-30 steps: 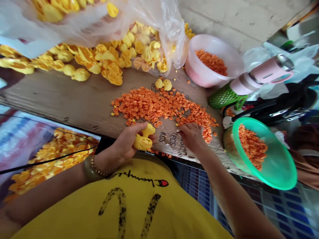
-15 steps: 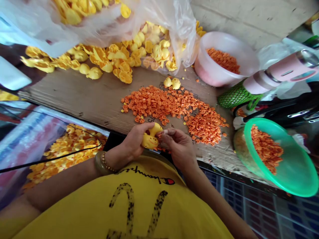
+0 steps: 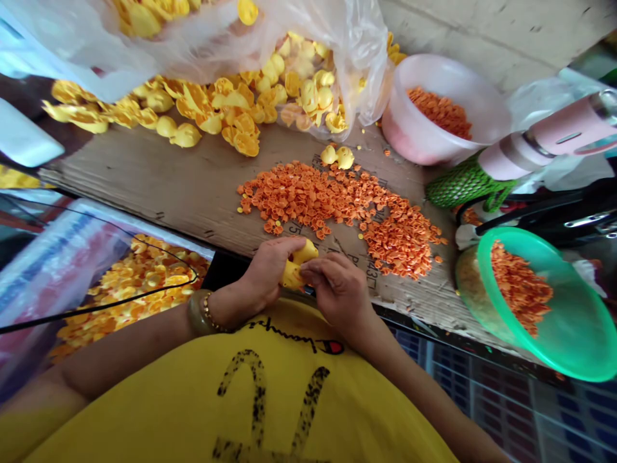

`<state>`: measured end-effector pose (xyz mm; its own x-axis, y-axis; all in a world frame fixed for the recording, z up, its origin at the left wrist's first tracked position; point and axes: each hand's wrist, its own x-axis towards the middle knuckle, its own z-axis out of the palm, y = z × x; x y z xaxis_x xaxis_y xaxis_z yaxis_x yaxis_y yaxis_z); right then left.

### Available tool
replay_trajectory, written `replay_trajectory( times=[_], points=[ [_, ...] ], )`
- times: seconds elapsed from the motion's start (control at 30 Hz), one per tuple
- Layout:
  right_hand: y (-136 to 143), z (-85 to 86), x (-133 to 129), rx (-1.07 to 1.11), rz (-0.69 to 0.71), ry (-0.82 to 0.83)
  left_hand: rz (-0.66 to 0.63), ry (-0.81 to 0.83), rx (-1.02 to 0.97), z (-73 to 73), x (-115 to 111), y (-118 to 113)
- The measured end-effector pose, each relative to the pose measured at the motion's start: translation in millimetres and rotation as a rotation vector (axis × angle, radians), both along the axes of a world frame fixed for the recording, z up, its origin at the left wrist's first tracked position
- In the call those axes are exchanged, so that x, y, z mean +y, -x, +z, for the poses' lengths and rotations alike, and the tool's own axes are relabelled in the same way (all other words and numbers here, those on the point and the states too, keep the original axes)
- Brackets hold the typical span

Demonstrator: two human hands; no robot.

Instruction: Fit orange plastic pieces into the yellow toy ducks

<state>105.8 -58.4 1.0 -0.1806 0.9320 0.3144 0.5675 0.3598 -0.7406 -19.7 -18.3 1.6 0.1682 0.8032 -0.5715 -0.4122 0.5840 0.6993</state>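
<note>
My left hand [image 3: 270,270] is closed around yellow duck-shaped plastic pieces [image 3: 292,275], with the thumb along their top. Close against them, my right hand [image 3: 340,286] is pinched, its fingertips touching the yellow plastic. Whatever lies between those fingertips is hidden. Just beyond both hands spreads a pile of small orange plastic pieces [image 3: 308,196] on the cardboard-covered table [image 3: 187,193]. Two joined yellow rounded pieces [image 3: 337,156] rest at the far edge of that pile.
Yellow shells [image 3: 193,106] and a clear plastic bag [image 3: 308,96] lie at the back. A translucent bowl [image 3: 409,138] and a green bowl [image 3: 573,328] hold orange pieces. A pink bottle [image 3: 523,148] stands at right. More yellow shells [image 3: 130,283] fill a lined container below left.
My right hand has closed in on the yellow pieces, its fingertips now pressing against them and covering part of the front. An orange bit seen at those fingertips earlier is now hidden.
</note>
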Motion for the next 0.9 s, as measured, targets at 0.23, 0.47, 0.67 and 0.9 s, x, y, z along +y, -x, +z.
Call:
replay_trajectory(
  times=[0.23, 0.47, 0.67, 0.9],
  points=[
    [0, -6.1, 0, 0.214, -0.005, 0.207, 0.077, -0.046, 0.004, -1.4, 1, 6],
    [-7, 12.7, -6, 0.066, -0.068, 0.403, -0.003, -0.182, 0.054, 7.1, -4, 15],
    [11, 8.9, -7, -0.056, 0.085, 0.397, 0.041, -0.306, 0.202, 13.6, -9, 15],
    [22, -5.5, -8, 0.038, 0.113, 0.481, -0.085, -0.415, 0.312, 5.3, -17, 22]
  ],
)
